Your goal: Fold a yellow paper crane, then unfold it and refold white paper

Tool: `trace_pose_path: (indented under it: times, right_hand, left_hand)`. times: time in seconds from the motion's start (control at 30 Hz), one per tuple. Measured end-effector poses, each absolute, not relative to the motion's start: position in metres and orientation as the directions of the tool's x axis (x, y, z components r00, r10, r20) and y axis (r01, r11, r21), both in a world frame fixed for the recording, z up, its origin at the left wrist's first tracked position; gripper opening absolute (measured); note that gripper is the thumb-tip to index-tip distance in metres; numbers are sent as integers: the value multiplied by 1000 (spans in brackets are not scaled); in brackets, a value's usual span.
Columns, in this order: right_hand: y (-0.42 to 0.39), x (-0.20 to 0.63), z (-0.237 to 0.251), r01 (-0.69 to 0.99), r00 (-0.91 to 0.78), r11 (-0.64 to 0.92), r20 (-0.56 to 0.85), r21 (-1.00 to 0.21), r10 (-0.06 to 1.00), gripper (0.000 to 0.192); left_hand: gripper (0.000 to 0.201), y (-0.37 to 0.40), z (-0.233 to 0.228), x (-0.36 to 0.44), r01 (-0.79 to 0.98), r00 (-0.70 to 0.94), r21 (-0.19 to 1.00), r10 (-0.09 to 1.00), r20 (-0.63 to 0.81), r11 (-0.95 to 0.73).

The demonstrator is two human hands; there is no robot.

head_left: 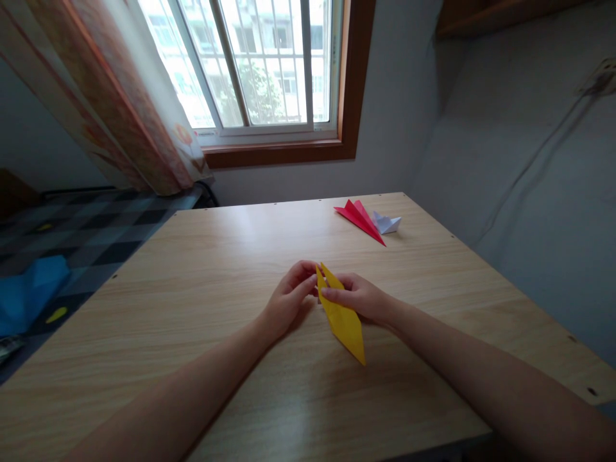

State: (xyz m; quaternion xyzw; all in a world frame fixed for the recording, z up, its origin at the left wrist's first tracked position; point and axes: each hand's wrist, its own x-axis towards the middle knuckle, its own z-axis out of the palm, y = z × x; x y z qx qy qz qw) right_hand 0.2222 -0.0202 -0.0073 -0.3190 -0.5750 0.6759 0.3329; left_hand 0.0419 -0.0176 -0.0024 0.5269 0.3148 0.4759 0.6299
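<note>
A folded yellow paper (344, 323) is held tilted above the wooden table, its split upper end showing two narrow points and its lower end one sharp tip. My right hand (362, 296) grips it from the right, thumb across the front face and fingers mostly hidden behind. My left hand (291, 292) is at its upper left edge, fingers curled and thumb against the paper near the points. The left fingertips are partly hidden by the paper.
On the table (231, 256) towards the back right lie a red paper plane (360, 220) and a white paper boat (387, 222). A blue paper (33, 289) rests on the checked bed cover (115, 215) at left. Behind stands a window (269, 70) with a curtain (106, 90).
</note>
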Motion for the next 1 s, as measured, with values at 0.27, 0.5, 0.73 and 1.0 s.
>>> trace_pose_path:
  times: [0.27,0.5,0.73,1.0]
  right_hand:
    - [-16,224,-12,-93,-575,-175,-90,-980,813,42]
    - [-17,224,-11,-117,-553,-154,-64,-981,830,39]
    - [-16,221,-8,-148,-508,-136,-43,-980,860,41]
    - [-15,221,-11,-175,-446,-102,-13,-979,895,34]
  left_hand:
    - [15,-17,-3,42,-280,347,956,920,183,-85]
    - [13,-17,0,41,-224,303,960,924,232,-168]
    - [11,-17,1,42,-190,325,962,912,250,-196]
    - [11,-18,1,42,-149,317,976,928,198,-157]
